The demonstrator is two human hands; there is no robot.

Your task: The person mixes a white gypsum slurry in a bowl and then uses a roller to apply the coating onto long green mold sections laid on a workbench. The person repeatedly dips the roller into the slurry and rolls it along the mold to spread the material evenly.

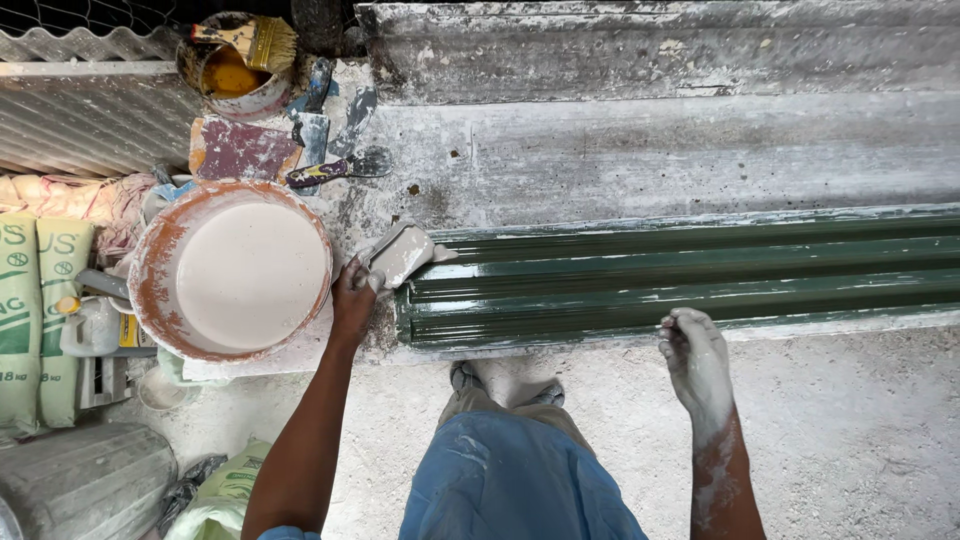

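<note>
My left hand (352,300) grips a small putty-coated trowel (402,254) and holds its blade at the left end of a long dark green ribbed moulding (680,285) lying across a concrete ledge. My right hand (695,365), smeared with whitish paste, hangs loosely curled near the moulding's front edge and holds nothing. A round orange-rimmed bucket (150,280) full of pale cream paste stands just left of my left hand.
A small pot (232,80) with a brush (262,40) stands at the back left, with scrapers (335,168) and a stained board (240,150) beside it. Green-and-white sacks (35,320) lean at far left. My blue-trousered legs (500,480) stand on dusty ground.
</note>
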